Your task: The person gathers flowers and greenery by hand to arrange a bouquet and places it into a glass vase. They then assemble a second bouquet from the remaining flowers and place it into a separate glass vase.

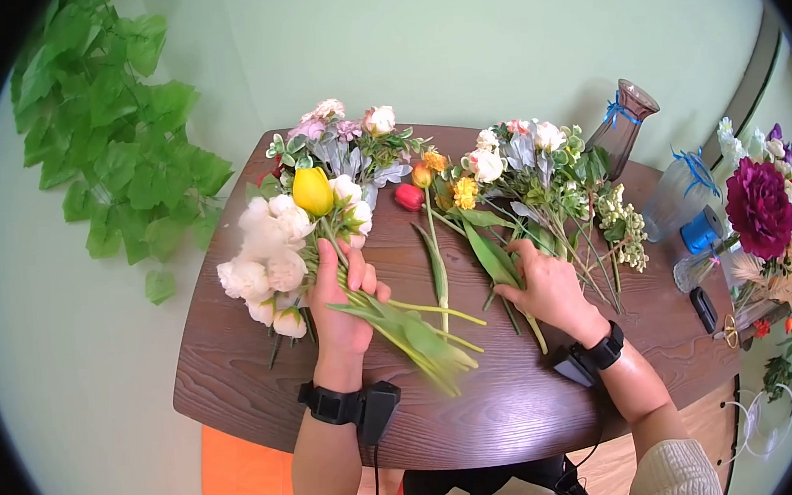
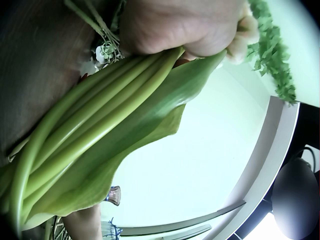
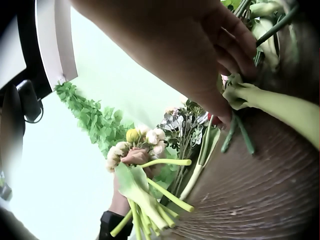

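Note:
My left hand (image 1: 343,312) grips a bunch of green stems (image 2: 95,125) over the left half of the table. A yellow tulip (image 1: 313,192) and several fluffy white flowers (image 1: 266,248) stand out above that hand, and a broad leaf (image 3: 135,190) hangs among the stem ends below it. On the right, my right hand (image 1: 548,291) pinches a leafy tulip stem (image 1: 490,254) low over the table, thumb and fingers bent round it. Its flower end runs in among other blooms. Beside it lie a red tulip (image 1: 409,197) and an orange tulip (image 1: 422,175) with a long stem.
Mixed bouquets lie along the back of the brown wooden table (image 1: 411,432). To the right stand a brown glass vase (image 1: 619,132), a clear vase (image 1: 671,198) and a blue ribbon spool (image 1: 700,231). A large purple flower (image 1: 761,207) rises at the right edge.

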Tool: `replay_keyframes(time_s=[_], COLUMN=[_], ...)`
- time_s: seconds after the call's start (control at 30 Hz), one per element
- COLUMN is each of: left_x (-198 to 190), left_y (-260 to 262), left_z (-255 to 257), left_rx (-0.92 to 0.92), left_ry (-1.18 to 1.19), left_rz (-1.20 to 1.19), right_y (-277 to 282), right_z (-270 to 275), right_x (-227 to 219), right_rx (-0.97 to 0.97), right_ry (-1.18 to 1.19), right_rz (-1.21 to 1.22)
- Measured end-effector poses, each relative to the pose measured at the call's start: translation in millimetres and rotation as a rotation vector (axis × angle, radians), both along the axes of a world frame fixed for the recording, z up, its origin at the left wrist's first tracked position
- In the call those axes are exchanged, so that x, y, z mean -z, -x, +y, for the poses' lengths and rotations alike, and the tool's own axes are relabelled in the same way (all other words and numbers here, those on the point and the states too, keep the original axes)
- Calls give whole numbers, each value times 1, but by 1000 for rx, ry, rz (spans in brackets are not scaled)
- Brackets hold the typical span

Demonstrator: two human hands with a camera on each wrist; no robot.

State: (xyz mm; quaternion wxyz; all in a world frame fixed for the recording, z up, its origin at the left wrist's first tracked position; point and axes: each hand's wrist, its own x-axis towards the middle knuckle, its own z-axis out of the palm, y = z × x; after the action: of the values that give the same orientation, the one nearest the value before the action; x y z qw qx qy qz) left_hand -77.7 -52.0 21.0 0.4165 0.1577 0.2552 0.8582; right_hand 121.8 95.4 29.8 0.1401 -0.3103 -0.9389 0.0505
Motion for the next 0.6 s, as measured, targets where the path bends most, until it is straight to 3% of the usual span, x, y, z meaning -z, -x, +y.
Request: replay_keyframes(time_s=[0.13, 0.27, 0.33, 0.37, 0.4, 0.5, 0.53, 0.6], left_x=[0, 0, 0, 0, 0, -1, -1, -1], left_y=[0, 1, 1, 1, 0, -1, -1, -1], left_z=[0, 0, 0, 0, 0, 0, 0, 0], left_rx=[-9, -3, -3, -5, -6, -18, -17, -17], left_ry=[2, -14, -11, -11, -12, 6, 5, 6], left_rz=[-2, 4, 0, 4, 7, -1, -1, 6], right_y=[0, -1, -3, -4, -5, -5, -6, -6], right_z=[6, 8, 2, -6, -9, -10, -10, -13], right_x=[-3, -6, -18, -29, -34, -32, -32, -38], right_rx=[-25, -130, -113, -121, -120, -329, -328, -248], right_ry=[340, 450, 958, 982, 982, 470, 469, 168], right_rz=[83, 178, 470, 503, 502, 583, 584, 385])
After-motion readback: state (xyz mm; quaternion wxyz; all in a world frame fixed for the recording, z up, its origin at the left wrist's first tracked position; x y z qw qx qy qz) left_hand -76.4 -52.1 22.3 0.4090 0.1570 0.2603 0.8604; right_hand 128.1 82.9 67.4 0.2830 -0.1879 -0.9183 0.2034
